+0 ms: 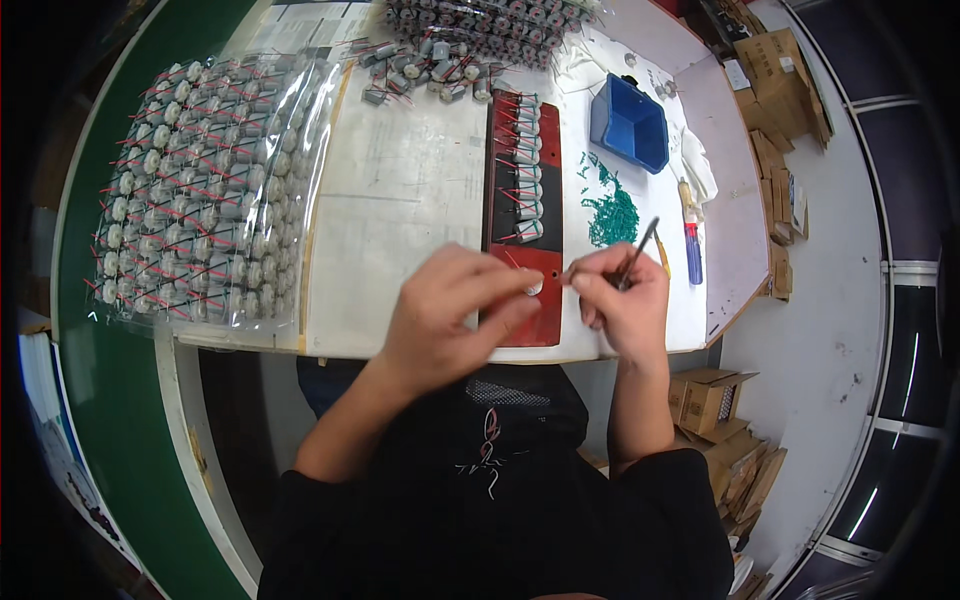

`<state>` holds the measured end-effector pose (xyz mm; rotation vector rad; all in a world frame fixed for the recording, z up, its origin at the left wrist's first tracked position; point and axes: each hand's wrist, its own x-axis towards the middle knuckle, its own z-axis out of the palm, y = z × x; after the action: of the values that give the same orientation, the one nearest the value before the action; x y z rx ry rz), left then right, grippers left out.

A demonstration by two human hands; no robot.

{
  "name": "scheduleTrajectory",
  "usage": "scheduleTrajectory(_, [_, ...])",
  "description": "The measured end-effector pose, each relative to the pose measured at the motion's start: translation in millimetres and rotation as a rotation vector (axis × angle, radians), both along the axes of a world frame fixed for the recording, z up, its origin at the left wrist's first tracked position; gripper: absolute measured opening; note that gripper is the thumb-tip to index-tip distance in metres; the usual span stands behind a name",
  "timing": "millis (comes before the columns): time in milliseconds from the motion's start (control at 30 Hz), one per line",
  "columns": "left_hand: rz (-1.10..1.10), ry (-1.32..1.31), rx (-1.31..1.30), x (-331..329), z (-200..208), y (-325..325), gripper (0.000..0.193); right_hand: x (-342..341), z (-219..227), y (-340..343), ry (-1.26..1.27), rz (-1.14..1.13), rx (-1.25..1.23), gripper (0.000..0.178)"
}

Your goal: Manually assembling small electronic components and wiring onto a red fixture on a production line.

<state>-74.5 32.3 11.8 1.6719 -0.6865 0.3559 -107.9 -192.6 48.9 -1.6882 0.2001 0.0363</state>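
Note:
My left hand (450,310) pinches a small motor (534,286) with a whitish end cap between thumb and fingers. It is held over the near end of a long red and black fixture board (530,328). To its right, my right hand (625,295) is closed around a slim dark tool (648,238) whose upper end points up and away. The thumb and forefinger of that hand meet close to the motor; what lies between their tips is too small to make out. Along the board farther off stands a row of several grey motors (528,205) with red and dark wires.
Small green pieces (612,215) lie scattered right of the board, below a blue bin (632,125). A red-and-blue-handled screwdriver (692,245) lies at the right. Many motors fill a clear plastic tray (200,200) on the left; loose motors (440,72) and another stack (490,25) are at the back.

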Motion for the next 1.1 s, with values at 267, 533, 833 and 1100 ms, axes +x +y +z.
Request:
scheduleTrajectory(267, [-0.225,0.425,-0.113,-18.9,13.6,-1.5,0.011,-31.1,-9.3,28.2,-0.117,0.066,0.458,0.011])
scheduleTrajectory(533, [-0.494,0.769,-0.311,-22.9,8.1,-0.3,0.012,-36.2,-12.8,39.8,-0.22,0.073,0.555,0.011])
scheduleTrajectory(833, [-0.581,0.936,-0.509,-19.8,11.2,-6.3,0.012,-26.3,-18.6,32.3,-0.395,0.041,0.354,0.009])
scheduleTrajectory(1100, [-0.02,0.093,0.288,3.3,-7.9,-12.6,0.022,1.3,-8.5,-3.3,0.124,0.021,0.142,0.013])
